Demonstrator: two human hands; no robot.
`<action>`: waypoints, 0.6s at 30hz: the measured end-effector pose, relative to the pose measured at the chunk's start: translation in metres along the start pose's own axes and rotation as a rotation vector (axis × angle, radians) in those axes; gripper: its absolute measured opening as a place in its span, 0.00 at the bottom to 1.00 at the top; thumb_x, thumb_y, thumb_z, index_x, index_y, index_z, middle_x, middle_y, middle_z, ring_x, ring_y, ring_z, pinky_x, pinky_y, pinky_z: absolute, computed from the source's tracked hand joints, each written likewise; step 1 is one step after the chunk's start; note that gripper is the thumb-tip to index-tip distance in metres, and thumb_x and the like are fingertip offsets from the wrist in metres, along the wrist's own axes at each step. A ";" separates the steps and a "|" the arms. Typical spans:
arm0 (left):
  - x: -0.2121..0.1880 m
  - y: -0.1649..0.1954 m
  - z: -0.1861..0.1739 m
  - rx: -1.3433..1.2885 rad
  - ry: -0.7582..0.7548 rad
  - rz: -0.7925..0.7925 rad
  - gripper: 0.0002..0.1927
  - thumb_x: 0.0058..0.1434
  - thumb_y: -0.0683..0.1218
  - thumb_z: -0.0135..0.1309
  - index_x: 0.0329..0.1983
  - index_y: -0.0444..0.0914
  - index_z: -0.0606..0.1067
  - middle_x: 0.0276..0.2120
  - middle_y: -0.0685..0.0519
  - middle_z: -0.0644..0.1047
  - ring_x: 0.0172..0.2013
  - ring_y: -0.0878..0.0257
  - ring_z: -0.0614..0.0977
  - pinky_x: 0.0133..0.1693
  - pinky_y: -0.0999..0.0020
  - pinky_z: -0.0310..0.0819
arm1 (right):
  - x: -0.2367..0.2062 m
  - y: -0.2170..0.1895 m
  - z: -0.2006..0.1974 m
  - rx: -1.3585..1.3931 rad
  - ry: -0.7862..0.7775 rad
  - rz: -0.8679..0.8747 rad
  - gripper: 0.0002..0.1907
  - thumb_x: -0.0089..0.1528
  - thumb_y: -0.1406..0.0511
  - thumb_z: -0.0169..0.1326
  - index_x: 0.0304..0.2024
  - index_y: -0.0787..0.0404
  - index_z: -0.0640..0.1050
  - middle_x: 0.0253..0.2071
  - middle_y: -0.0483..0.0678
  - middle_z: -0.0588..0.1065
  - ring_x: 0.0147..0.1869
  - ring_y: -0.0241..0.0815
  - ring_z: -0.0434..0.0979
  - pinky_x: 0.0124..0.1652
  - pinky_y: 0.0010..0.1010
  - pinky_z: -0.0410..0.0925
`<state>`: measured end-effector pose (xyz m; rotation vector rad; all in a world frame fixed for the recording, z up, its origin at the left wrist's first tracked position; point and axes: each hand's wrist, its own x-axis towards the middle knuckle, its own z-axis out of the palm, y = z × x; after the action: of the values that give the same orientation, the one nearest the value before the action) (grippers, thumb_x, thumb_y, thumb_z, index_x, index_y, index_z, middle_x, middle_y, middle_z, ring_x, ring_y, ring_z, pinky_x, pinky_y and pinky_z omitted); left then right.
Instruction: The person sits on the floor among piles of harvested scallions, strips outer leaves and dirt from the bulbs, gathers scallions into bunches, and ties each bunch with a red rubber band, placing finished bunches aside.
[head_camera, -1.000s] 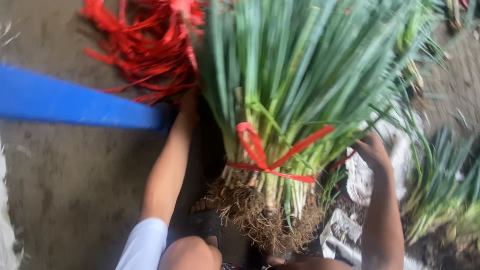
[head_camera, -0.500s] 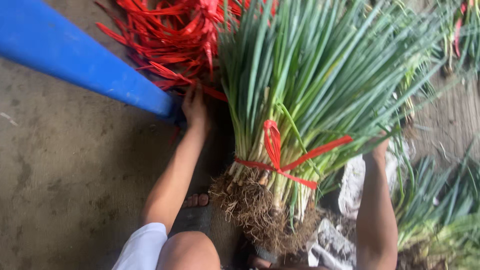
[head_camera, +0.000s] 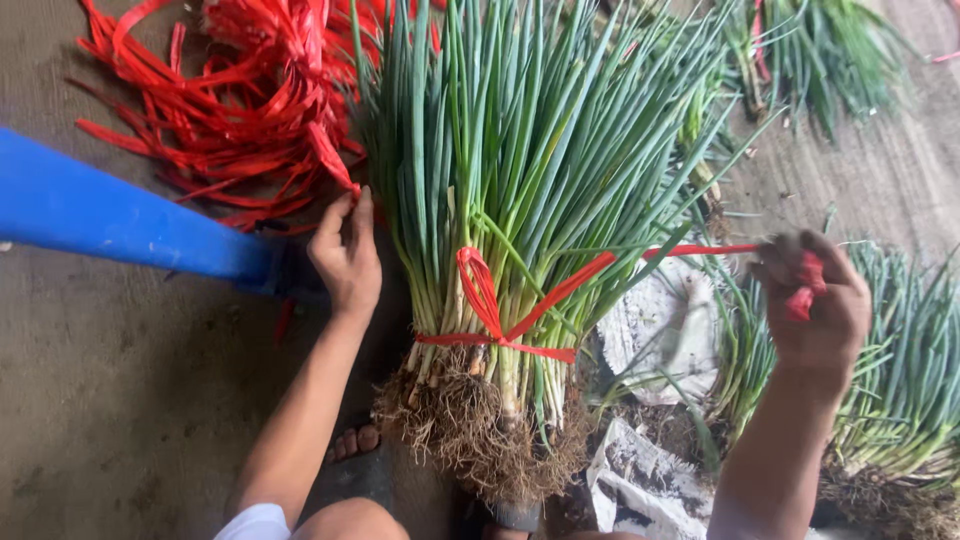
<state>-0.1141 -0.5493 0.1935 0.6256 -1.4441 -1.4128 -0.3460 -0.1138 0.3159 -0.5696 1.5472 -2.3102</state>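
2 hands: right hand (head_camera: 812, 300) grips red strap (head_camera: 560, 290) binding scallions (head_camera: 520, 180); left hand (head_camera: 345, 255) released.

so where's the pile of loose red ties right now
In the head view the pile of red ties lies top left on the ground, just beyond the left hand, beside the green onion bundle.

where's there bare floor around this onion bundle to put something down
Bare concrete floor lies below the blue bar, beside the left hand. Another patch sits upper right. It is crowded at the red strips, and around the right hand with loose onions.
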 end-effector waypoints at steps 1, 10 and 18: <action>-0.002 0.004 0.005 0.021 0.003 0.032 0.11 0.74 0.43 0.55 0.52 0.30 0.78 0.43 0.54 0.81 0.44 0.72 0.78 0.49 0.76 0.73 | 0.001 -0.002 0.021 -0.229 -0.011 -0.043 0.14 0.69 0.66 0.52 0.51 0.73 0.76 0.40 0.51 0.78 0.41 0.44 0.79 0.48 0.37 0.73; 0.017 0.018 0.067 0.310 -0.055 0.151 0.09 0.78 0.44 0.44 0.45 0.34 0.70 0.35 0.43 0.72 0.37 0.48 0.74 0.39 0.53 0.65 | 0.080 0.057 0.188 -0.875 -0.341 -0.460 0.06 0.75 0.73 0.52 0.48 0.69 0.80 0.39 0.46 0.67 0.41 0.38 0.63 0.41 0.29 0.61; 0.018 0.028 0.078 0.394 -0.109 0.255 0.04 0.75 0.41 0.44 0.43 0.37 0.68 0.33 0.44 0.72 0.39 0.47 0.73 0.41 0.52 0.60 | 0.082 0.081 0.254 -0.978 -0.398 -0.480 0.06 0.69 0.70 0.54 0.48 0.64 0.79 0.36 0.47 0.74 0.36 0.38 0.73 0.38 0.25 0.65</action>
<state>-0.1830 -0.5255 0.2380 0.5883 -1.8399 -0.9834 -0.2923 -0.3868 0.3401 -1.6493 2.4255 -1.3634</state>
